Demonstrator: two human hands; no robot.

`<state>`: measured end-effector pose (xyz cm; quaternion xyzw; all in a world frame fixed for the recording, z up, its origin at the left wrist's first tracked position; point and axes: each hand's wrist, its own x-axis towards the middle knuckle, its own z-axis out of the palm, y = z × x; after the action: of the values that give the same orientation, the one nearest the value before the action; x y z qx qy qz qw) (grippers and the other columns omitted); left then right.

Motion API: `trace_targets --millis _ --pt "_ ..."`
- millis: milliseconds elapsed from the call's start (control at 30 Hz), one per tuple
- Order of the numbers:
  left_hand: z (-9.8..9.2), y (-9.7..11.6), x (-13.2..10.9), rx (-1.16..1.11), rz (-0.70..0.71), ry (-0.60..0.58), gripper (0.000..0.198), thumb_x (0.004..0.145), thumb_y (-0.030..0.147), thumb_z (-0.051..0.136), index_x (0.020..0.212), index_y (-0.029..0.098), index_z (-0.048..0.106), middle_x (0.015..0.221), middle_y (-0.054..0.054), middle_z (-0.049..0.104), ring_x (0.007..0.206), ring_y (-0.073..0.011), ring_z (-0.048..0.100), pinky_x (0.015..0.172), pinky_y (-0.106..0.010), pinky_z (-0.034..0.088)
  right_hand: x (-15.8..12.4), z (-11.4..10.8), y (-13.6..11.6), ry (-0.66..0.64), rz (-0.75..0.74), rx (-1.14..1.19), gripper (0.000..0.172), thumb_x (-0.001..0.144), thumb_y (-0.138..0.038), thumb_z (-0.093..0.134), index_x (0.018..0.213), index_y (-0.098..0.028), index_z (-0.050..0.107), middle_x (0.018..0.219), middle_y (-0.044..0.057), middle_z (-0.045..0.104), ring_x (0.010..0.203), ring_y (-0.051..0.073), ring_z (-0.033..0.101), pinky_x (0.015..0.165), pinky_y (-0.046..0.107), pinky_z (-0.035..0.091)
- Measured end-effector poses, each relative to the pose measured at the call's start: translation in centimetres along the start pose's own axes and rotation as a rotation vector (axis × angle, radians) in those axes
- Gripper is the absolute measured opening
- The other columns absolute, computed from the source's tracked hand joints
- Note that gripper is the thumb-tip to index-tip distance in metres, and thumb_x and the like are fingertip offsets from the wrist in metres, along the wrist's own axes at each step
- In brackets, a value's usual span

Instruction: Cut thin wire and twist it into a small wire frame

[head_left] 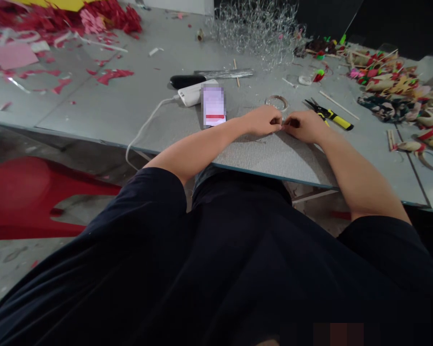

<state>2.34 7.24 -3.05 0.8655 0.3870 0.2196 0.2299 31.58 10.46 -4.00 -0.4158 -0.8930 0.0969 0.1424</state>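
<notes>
My left hand [266,120] and my right hand [303,126] meet over the table near its front edge, fingertips pinched and almost touching. Whatever small thing they pinch is too hidden to name. Just beyond them lies a brownish ring [277,102], like a roll of tape. Pliers with yellow and black handles [341,121] rest to the right of my right hand, jaws pointing away. Left of my left hand, a lit phone [214,103] leans against a white power bank [191,95] with a cable.
Behind the phone are a black object [187,81], a bundle of silvery wires [225,74] and a wooden stick [236,72]. A tangle of wire [258,31] stands at the back. Craft pieces [386,86] crowd the right; red paper scraps [111,75] lie left. A red stool [25,197] is below.
</notes>
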Motion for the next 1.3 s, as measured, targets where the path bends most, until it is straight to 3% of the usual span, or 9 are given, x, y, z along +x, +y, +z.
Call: trace_targets --millis 133,300,367,700,867,1033,1300 --pt "-0.03 0.21 -0.07 -0.008 -0.004 -0.007 0.013 0.106 0.025 0.080 0.096 0.025 0.088 0.093 -0.006 0.075 0.098 -0.0270 0.072 0.103 -0.043 0.053 0.06 0.33 0.75 -0.009 -0.016 0.015 0.036 0.122 -0.064 0.086 0.119 -0.028 0.090 0.103 0.008 0.089 0.089 0.026 0.068 0.084 0.046 0.046" --pt "-0.10 0.23 -0.12 0.004 0.000 -0.018 0.011 0.106 0.025 0.080 0.099 0.025 0.089 0.096 -0.008 0.077 0.103 -0.0293 0.075 0.105 -0.044 0.055 0.11 0.59 0.93 0.001 0.004 0.003 0.061 0.117 -0.094 0.079 0.118 -0.034 0.091 0.101 0.008 0.088 0.095 0.032 0.073 0.089 0.051 0.052" --pt "-0.15 0.23 -0.18 -0.019 0.002 -0.022 0.009 0.103 0.023 0.082 0.101 0.025 0.090 0.098 -0.008 0.079 0.106 -0.0299 0.077 0.107 -0.044 0.055 0.10 0.51 0.74 -0.004 0.024 0.002 0.064 0.116 -0.097 0.078 0.119 -0.035 0.093 0.102 0.008 0.089 0.099 0.034 0.075 0.092 0.053 0.054" --pt "0.02 0.16 -0.14 -0.113 -0.037 -0.025 0.011 0.093 0.016 0.085 0.097 0.025 0.087 0.101 -0.008 0.085 0.100 -0.0268 0.078 0.102 -0.042 0.059 0.02 -0.01 0.13 -0.016 0.042 0.011 0.054 0.123 -0.081 0.069 0.113 -0.031 0.088 0.116 0.012 0.093 0.101 0.034 0.074 0.099 0.055 0.056" --pt "0.07 -0.18 -0.10 -0.138 -0.012 -0.025 0.011 0.090 0.017 0.085 0.098 0.025 0.088 0.102 -0.008 0.086 0.100 -0.0259 0.080 0.101 -0.042 0.060 0.48 0.31 0.58 0.015 0.048 -0.006 0.062 0.124 -0.086 0.063 0.110 -0.032 0.090 0.107 0.014 0.091 0.103 0.038 0.076 0.098 0.057 0.058" --pt "-0.06 0.08 -0.13 -0.140 -0.045 -0.028 0.010 0.091 0.018 0.085 0.097 0.026 0.087 0.103 -0.008 0.087 0.102 -0.0261 0.080 0.103 -0.042 0.061 0.70 0.42 0.79 0.050 0.052 0.025 0.054 0.124 -0.079 0.067 0.110 -0.032 0.089 0.108 0.013 0.089 0.111 0.041 0.079 0.102 0.057 0.058" --pt "-0.01 -0.03 -0.05 -0.147 -0.022 -0.018 0.007 0.095 0.018 0.083 0.099 0.024 0.086 0.101 -0.008 0.084 0.098 -0.0243 0.077 0.102 -0.042 0.058 0.43 0.28 0.34 0.051 0.035 -0.010 0.048 0.120 -0.072 0.063 0.098 -0.033 0.076 0.097 0.013 0.082 0.094 0.036 0.070 0.093 0.055 0.055"
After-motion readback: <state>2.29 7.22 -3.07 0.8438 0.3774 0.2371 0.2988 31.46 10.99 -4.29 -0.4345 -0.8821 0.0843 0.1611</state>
